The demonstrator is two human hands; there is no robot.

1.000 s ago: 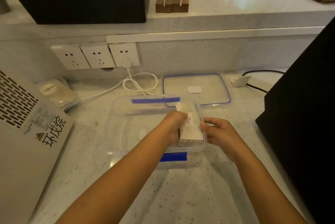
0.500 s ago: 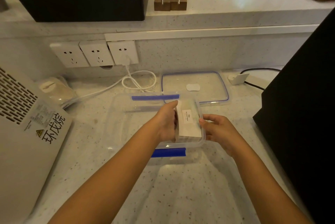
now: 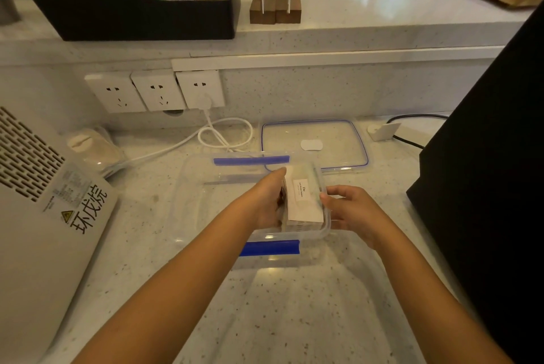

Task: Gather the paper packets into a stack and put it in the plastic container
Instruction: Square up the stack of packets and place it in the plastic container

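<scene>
Clear plastic walls blur what I see, but the stack of packets [image 3: 303, 201] sits in the right end of the plastic container [image 3: 206, 196], which lies on the speckled tabletop [image 3: 294, 319] towards its back edge. My left hand [image 3: 266, 204] is inside the container, fingers [image 3: 278, 175] pressed flat against the stack's left side. My right hand [image 3: 351, 210] is outside the right wall, fingers [image 3: 326, 191] curled over the rim and touching the stack's right edge, so the two hands grip the stack between them.

I judge the gathering done and the placing nearly done: the packets are one block, white label up. Whether it rests on the bottom I cannot tell. What is left is to let go and draw both hands out.

The rest of the container looks bare. Its lid [image 3: 315, 143] lies flat just behind it, blue-edged, near the back wall.
</scene>
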